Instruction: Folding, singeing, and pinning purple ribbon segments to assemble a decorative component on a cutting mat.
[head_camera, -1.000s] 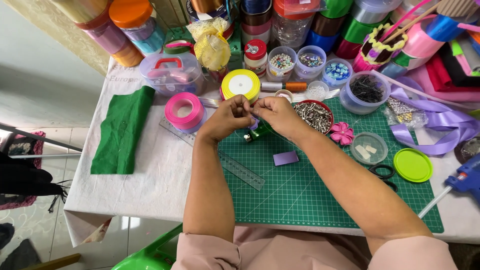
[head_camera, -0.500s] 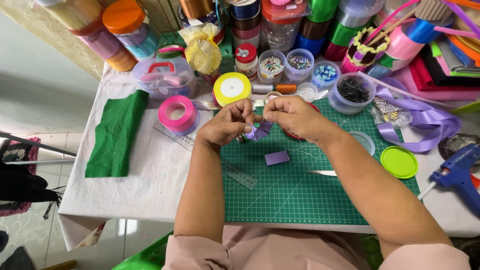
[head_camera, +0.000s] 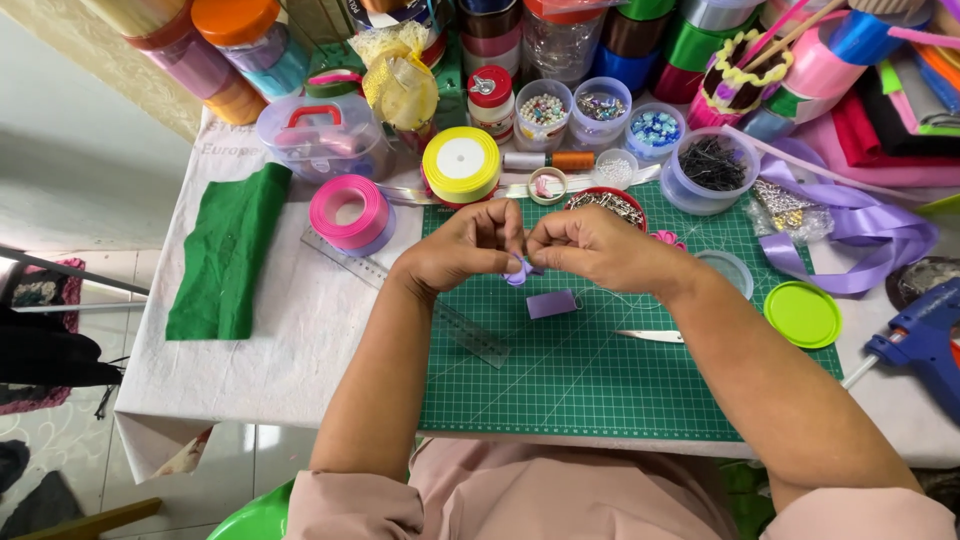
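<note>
My left hand (head_camera: 462, 247) and my right hand (head_camera: 583, 243) meet above the green cutting mat (head_camera: 620, 390). Together they pinch a small folded piece of purple ribbon (head_camera: 517, 270) between the fingertips. Just below the hands a cut purple ribbon strip (head_camera: 552, 303) lies flat on the mat. A thin metal tool (head_camera: 650, 336), possibly tweezers, rests on the mat under my right forearm.
A pink ribbon roll (head_camera: 350, 212), a yellow ribbon roll (head_camera: 461, 165), a clear ruler (head_camera: 440, 312) and a green felt piece (head_camera: 226, 250) lie left. Bead jars (head_camera: 600, 110), a pin tub (head_camera: 712, 168), loose purple ribbon (head_camera: 850, 225), a green lid (head_camera: 803, 314) and a blue glue gun (head_camera: 925, 340) sit behind and right.
The hands stay together on the small purple ribbon piece with only slight finger movement. The camera view has shifted, so the table appears a little lower and more centred.
</note>
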